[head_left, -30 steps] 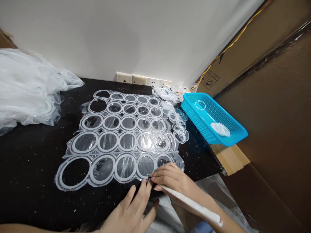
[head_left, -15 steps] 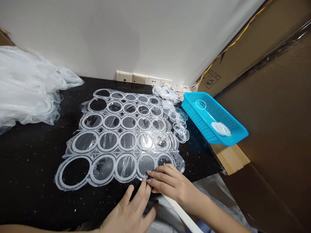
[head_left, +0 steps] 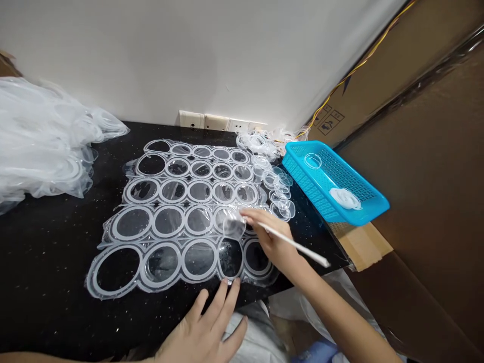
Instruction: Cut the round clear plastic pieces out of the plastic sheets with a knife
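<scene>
Rows of clear plastic rings (head_left: pixel 199 258) in joined sheets lie flat on the black tabletop (head_left: pixel 56 282). My left hand (head_left: pixel 206 325) rests with fingers spread, two fingertips touching the front rim of a ring in the nearest row. Above that same row, my right hand (head_left: pixel 278 254) is closed around a thin white stick (head_left: pixel 298 246), which slants down to the right. At its fingertips hangs a small clear round disc (head_left: pixel 234 228), blurred by motion, over the ring that my left fingers touch. Whether fingers or stick carry the disc is hard to see.
Loose clear discs (head_left: pixel 282 194) lie right of the sheets, with a heap of thin rings (head_left: pixel 259 143) behind. A blue basket (head_left: pixel 302 181) holds white and clear pieces. Piled plastic sheets (head_left: pixel 41 136) stand left; cardboard boxes (head_left: pixel 427 166) rise at right. Sockets (head_left: pixel 217 122) line the wall.
My right hand has lifted from the front edge, moving up and away with the stick, and a clear disc now hangs at its fingertips. My left hand stays nearly in place.
</scene>
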`<state>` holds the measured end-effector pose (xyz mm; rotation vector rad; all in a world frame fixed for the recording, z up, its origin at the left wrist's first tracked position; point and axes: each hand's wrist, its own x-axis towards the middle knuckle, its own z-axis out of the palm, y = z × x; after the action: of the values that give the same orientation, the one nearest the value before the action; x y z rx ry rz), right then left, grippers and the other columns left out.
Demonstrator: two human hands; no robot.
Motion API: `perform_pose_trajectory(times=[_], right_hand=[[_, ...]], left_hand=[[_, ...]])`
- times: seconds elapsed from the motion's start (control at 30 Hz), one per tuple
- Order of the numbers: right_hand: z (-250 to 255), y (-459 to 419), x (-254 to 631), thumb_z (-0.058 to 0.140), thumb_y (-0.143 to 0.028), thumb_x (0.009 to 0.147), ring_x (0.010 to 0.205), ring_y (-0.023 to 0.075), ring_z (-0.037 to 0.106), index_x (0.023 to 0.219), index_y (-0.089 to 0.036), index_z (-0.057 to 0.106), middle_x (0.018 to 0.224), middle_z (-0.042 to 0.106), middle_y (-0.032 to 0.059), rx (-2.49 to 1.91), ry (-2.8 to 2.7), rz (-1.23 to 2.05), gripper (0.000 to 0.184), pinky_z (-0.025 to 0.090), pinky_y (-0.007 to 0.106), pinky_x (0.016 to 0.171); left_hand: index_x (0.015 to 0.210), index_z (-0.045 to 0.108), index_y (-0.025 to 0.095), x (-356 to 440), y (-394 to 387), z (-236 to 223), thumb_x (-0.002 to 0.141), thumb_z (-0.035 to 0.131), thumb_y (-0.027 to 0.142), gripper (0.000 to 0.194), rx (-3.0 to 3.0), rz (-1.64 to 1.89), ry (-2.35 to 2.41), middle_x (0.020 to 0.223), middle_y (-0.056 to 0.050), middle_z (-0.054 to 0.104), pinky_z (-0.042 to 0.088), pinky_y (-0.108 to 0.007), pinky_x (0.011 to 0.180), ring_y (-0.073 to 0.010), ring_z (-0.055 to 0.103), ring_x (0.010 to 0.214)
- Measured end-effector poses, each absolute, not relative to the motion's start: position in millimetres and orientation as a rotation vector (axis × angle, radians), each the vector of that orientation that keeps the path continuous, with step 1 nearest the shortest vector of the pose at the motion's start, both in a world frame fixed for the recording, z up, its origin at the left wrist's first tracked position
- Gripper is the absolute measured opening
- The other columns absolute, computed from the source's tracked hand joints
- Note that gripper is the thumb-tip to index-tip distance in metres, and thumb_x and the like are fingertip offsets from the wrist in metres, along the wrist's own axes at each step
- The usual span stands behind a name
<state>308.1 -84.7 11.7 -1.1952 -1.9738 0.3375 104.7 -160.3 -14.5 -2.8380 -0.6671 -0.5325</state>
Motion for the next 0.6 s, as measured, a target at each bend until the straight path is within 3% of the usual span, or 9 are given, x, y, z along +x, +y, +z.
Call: perform_pose_trajectory(times=[0.27, 0.4, 0.47, 0.6], right_hand=[[36, -59, 357, 0.05, -0.024, 0.089, 0.087, 0.0176, 0.065, 0.097, -0.02, 0.066, 0.094, 0.07, 0.0054, -1.357, -1.705, 0.208, 0.019, 0.052, 0.033, 0.078], [43, -81, 390, 0.052, -0.023, 0.088, 0.101, 0.0212, 0.061, 0.099, -0.021, 0.067, 0.107, 0.065, 0.0091, -1.465, -1.906, 0.225, 0.019, 0.05, 0.036, 0.084], [43, -96, 394, 0.054, -0.023, 0.087, 0.102, 0.0216, 0.059, 0.099, -0.021, 0.068, 0.111, 0.063, 0.0099, -1.496, -1.971, 0.344, 0.019, 0.05, 0.037, 0.084], [38, -130, 376, 0.053, -0.021, 0.088, 0.096, 0.0161, 0.06, 0.098, -0.023, 0.068, 0.102, 0.064, 0.0068, -1.339, -1.973, 0.932, 0.018, 0.051, 0.031, 0.082]], left_hand=[[0.096, 0.062, 0.034, 104, -160, -13, 0.089, 0.045, 0.035, 0.019, -2.828, -0.544, -0.666, 0.108, -0.006, 0.063, 0.019, -0.038, 0.088, -0.024, 0.046, 0.106], [0.101, 0.061, 0.035, 108, -163, -17, 0.09, 0.041, 0.036, 0.023, -2.823, -0.595, -0.725, 0.108, -0.005, 0.063, 0.019, -0.037, 0.089, -0.0245, 0.042, 0.108], [0.104, 0.06, 0.036, 112, -163, -17, 0.09, 0.041, 0.036, 0.023, -2.831, -0.589, -0.743, 0.111, -0.004, 0.062, 0.019, -0.036, 0.089, -0.0239, 0.041, 0.108], [0.108, 0.058, 0.036, 121, -163, -13, 0.09, 0.042, 0.036, 0.024, -2.866, -0.513, -0.669, 0.116, -0.003, 0.06, 0.02, -0.036, 0.088, -0.0222, 0.041, 0.109]])
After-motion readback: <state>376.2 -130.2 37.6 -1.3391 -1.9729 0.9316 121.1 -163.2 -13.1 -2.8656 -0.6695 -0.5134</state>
